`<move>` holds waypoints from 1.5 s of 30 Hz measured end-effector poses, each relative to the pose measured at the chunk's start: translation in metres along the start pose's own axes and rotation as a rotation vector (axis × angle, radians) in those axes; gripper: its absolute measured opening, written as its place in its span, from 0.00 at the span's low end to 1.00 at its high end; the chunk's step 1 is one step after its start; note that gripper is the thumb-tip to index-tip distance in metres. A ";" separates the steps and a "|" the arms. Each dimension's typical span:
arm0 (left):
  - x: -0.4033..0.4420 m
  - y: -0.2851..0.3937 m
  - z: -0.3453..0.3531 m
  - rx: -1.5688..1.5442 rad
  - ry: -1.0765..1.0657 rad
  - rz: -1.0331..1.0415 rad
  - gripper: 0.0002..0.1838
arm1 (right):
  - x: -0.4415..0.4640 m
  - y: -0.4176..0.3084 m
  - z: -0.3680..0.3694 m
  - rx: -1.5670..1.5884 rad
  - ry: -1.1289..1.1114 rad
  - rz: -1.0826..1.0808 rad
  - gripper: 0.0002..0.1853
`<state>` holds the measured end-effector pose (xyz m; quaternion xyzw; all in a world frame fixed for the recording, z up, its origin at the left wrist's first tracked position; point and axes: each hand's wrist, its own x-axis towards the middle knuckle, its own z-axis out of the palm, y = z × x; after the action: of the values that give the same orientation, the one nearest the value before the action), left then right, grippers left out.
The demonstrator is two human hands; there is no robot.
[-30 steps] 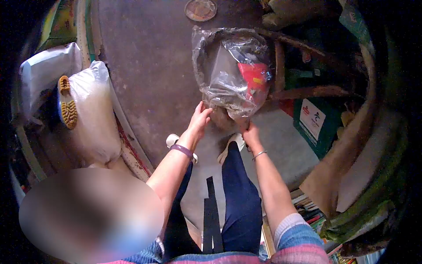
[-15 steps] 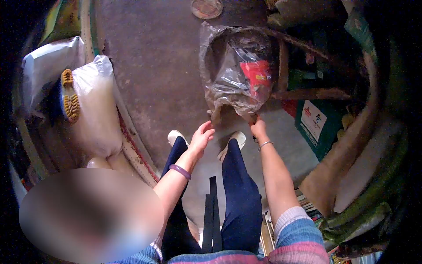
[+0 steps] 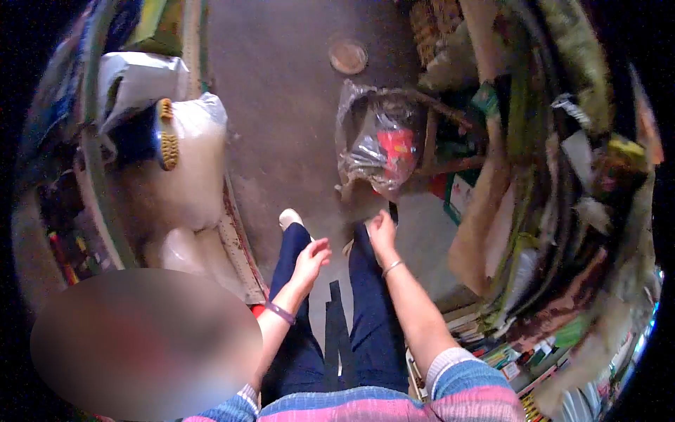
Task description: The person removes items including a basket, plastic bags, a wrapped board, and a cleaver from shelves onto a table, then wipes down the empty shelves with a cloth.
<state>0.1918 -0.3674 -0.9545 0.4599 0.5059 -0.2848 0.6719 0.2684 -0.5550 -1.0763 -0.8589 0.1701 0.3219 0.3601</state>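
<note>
My left hand (image 3: 311,262) is raised in front of my left leg, its fingers apart and nothing in them. My right hand (image 3: 382,232) hangs over my right leg, just below the clear plastic bag, with its fingers curled; whether anything small is between them cannot be made out. The plastic bag (image 3: 362,151) lies over a dark round rim and a wooden frame, and a red packet (image 3: 397,148) shows through it. A gap separates the bag from my left hand.
A round lid-like disc (image 3: 348,56) lies on the floor beyond. On the left are white sacks (image 3: 193,169) and a yellow-soled boot (image 3: 167,133). Wooden bars (image 3: 450,167), brown cardboard (image 3: 480,211) and stacked goods fill the right side.
Both hands have drawn back from the bag toward my body; the right hand has come off its lower edge. The view has shifted, showing more shelving at the right.
</note>
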 end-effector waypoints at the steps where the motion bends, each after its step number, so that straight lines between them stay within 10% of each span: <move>1: -0.019 0.002 -0.003 -0.022 0.001 0.012 0.22 | -0.024 -0.022 -0.005 0.003 -0.016 -0.068 0.22; 12: -0.231 0.068 -0.074 0.129 0.109 0.477 0.18 | -0.231 -0.239 -0.067 -0.084 -0.366 -0.643 0.23; 18: -0.309 0.097 -0.136 0.288 0.487 0.979 0.16 | -0.283 -0.350 -0.066 -0.014 -0.491 -0.894 0.23; 30: -0.510 0.108 -0.162 0.577 1.367 1.349 0.18 | -0.400 -0.563 -0.073 0.271 -1.119 -1.369 0.12; 45: -0.878 -0.027 -0.186 0.757 2.683 0.967 0.15 | -0.829 -0.749 -0.157 0.204 -1.302 -2.436 0.11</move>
<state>-0.1949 -0.2829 -0.1485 0.6381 0.4335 0.4792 -0.4185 0.1194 -0.1074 -0.0514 -0.1313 -0.8540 0.1328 0.4856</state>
